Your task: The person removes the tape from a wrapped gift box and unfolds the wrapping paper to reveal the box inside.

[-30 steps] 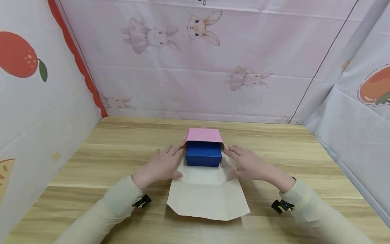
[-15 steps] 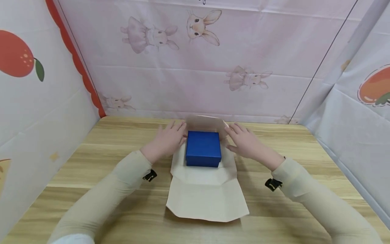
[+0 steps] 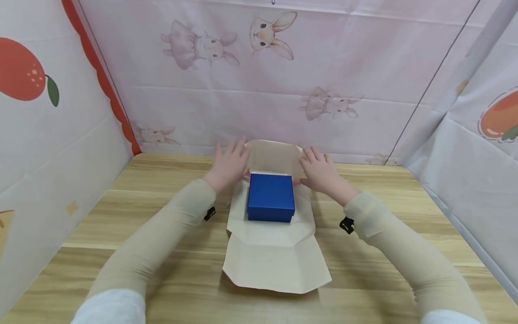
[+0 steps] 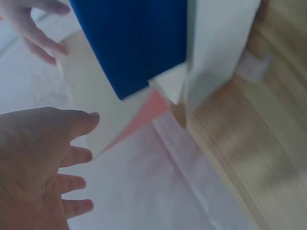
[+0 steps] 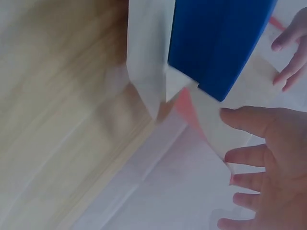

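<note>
A blue lidded box (image 3: 270,193) sits on an opened-out paper carton (image 3: 277,265), cream inside and pink outside. Behind the box, the carton's back flap (image 3: 272,157) stands raised, leaning away. My left hand (image 3: 228,166) is at that flap's left edge with its fingers extended. At the right edge is my right hand (image 3: 323,173), fingers likewise extended. In the left wrist view, the left hand's fingertips (image 4: 79,155) lie close to the flap's corner. The right wrist view has the right hand (image 5: 273,158) beside the opposite corner, its fingers spread. Firm contact is hard to judge.
The wooden table (image 3: 162,216) ends at a pink rabbit-print cloth (image 3: 243,112) hanging close behind the flap. White fruit-print cloths (image 3: 485,157) hang on both sides. A small black clip (image 3: 346,225) shows under the right sleeve.
The back flap, earlier folded over the blue box with its pink side up, has swung up and back, uncovering the box's top. Both hands have moved away from me along with it.
</note>
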`<move>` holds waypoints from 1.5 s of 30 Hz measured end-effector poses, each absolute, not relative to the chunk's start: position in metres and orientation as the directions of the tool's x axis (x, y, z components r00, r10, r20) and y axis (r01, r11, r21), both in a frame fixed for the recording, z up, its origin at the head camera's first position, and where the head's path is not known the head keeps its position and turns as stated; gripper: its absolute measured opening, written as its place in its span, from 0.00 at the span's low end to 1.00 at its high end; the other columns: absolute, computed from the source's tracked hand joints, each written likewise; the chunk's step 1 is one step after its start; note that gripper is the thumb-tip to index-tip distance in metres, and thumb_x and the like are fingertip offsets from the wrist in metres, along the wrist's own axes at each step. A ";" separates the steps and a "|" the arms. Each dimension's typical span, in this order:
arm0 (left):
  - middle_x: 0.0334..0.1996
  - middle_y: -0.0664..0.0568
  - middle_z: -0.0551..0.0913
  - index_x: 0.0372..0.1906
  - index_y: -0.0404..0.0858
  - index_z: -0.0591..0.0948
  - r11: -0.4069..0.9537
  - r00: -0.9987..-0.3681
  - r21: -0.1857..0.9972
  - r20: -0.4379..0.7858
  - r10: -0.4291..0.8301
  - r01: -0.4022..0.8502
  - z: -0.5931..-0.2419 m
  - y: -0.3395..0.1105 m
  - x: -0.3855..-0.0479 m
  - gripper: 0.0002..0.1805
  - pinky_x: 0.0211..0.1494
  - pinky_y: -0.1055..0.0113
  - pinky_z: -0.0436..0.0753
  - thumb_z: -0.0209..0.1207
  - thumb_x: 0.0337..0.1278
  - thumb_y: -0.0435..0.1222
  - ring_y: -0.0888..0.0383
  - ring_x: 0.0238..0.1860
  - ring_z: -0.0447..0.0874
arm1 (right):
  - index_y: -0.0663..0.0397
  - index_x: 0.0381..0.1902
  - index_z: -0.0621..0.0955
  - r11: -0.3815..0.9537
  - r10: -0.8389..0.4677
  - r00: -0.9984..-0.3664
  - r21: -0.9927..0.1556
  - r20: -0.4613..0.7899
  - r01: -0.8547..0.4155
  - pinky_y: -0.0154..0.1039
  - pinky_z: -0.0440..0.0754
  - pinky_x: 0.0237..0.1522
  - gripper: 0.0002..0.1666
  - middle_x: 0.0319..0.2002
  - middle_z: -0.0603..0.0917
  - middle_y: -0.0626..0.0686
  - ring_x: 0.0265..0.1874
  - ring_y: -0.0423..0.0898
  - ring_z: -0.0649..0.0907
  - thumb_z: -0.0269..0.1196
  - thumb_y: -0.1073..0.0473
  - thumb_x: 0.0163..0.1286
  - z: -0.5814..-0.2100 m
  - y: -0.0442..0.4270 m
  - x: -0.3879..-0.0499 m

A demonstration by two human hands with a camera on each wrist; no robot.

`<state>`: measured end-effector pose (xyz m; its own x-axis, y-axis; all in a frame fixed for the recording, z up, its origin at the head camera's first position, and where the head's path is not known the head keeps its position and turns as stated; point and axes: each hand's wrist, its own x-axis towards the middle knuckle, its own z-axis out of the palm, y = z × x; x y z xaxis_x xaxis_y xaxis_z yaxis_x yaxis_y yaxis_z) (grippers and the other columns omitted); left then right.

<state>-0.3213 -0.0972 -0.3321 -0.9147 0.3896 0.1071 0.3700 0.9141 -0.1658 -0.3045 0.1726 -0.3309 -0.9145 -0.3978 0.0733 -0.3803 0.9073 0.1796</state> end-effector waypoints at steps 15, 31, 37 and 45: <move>0.80 0.44 0.39 0.74 0.50 0.62 0.920 -0.936 -0.188 0.011 0.352 0.344 -0.348 -0.101 -0.358 0.39 0.73 0.29 0.36 0.54 0.62 0.60 0.42 0.79 0.30 | 0.58 0.70 0.66 0.907 -0.365 -0.926 0.185 -0.096 -0.377 0.67 0.47 0.74 0.47 0.77 0.50 0.63 0.77 0.62 0.45 0.70 0.44 0.59 -0.348 0.161 -0.335; 0.78 0.39 0.41 0.76 0.57 0.57 0.926 -0.929 -0.118 -0.141 0.341 0.358 -0.374 -0.103 -0.368 0.40 0.70 0.26 0.31 0.56 0.61 0.59 0.36 0.78 0.31 | 0.48 0.69 0.70 0.891 -0.434 -0.895 0.097 -0.106 -0.444 0.67 0.56 0.72 0.29 0.72 0.63 0.61 0.75 0.66 0.54 0.55 0.46 0.74 -0.389 0.174 -0.363; 0.79 0.41 0.44 0.76 0.60 0.55 0.932 -0.931 -0.106 -0.160 0.328 0.346 -0.377 -0.095 -0.362 0.35 0.69 0.24 0.33 0.51 0.67 0.55 0.37 0.78 0.34 | 0.46 0.73 0.65 0.901 -0.432 -0.891 -0.029 -0.141 -0.433 0.67 0.52 0.73 0.27 0.74 0.60 0.61 0.76 0.65 0.51 0.49 0.53 0.78 -0.393 0.175 -0.366; 0.80 0.47 0.36 0.79 0.49 0.43 0.933 -0.940 0.348 -0.276 0.201 0.097 -0.381 -0.100 -0.364 0.43 0.77 0.38 0.33 0.41 0.67 0.64 0.41 0.79 0.31 | 0.43 0.79 0.49 0.922 -0.254 -0.926 -0.358 -0.281 -0.144 0.66 0.38 0.74 0.45 0.79 0.41 0.56 0.78 0.62 0.38 0.43 0.30 0.73 -0.393 0.177 -0.370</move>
